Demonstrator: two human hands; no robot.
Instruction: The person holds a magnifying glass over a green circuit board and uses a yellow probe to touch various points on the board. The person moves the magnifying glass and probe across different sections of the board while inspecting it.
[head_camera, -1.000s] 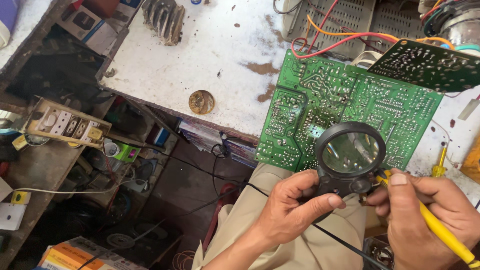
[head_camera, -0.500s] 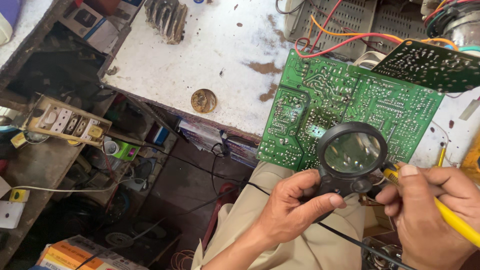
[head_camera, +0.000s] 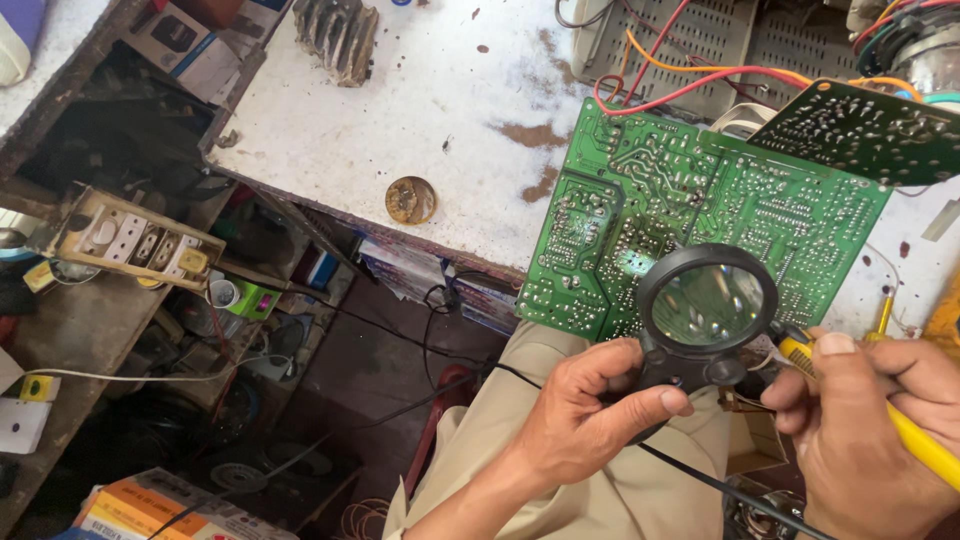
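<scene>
A black-rimmed magnifying glass (head_camera: 708, 305) hovers over the lower edge of a green circuit board (head_camera: 690, 215), which overhangs the white worktop (head_camera: 420, 110) at its 5 o'clock corner. The left hand (head_camera: 590, 420) has its grip closed around the magnifier's handle, thumb on top. At 3 o'clock of it, the right hand (head_camera: 860, 420) grips a yellow-handled tool (head_camera: 910, 435). At 9 o'clock of the board lies a round brass disc (head_camera: 410, 199).

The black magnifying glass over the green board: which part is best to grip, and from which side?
Best gripped by its short black handle, from the near side below the lens, as the left hand does now. On the magnifying glass that leaves the round lens clear above the green circuit board, while the right hand holds a yellow-handled tool.
</scene>
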